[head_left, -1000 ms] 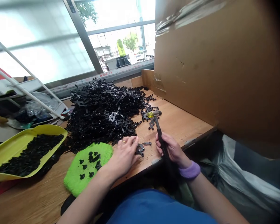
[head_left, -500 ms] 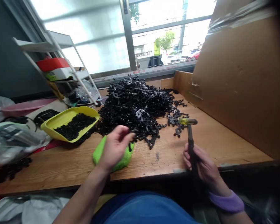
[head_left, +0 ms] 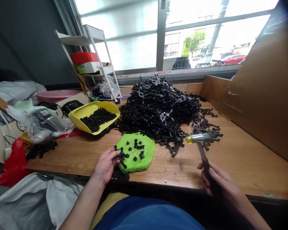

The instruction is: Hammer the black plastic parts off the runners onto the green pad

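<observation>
My left hand (head_left: 107,164) pinches a small branched black plastic part (head_left: 122,159) over the left edge of a green fuzzy pad (head_left: 147,153). Several small black pieces (head_left: 135,158) stand or lie on that pad. In my right hand (head_left: 218,179) is a mallet (head_left: 198,138) with a metal head, a yellow tip and a dark handle, raised above the table to the right of the pad. Behind both hands rises a large heap of black plastic parts (head_left: 155,108), with loose ones scattered at its right side.
A yellow tray (head_left: 76,118) holding small black pieces stands left of the heap. Behind it is a white shelf rack (head_left: 93,38) with a red box (head_left: 85,57). A tall cardboard sheet (head_left: 261,83) borders the wooden table (head_left: 74,153) on the right. Plastic bags crowd the left.
The view has turned left. My left hand has drawn back from above the green pad to its left edge, uncovering the black pieces there. My right hand still holds the mallet.
</observation>
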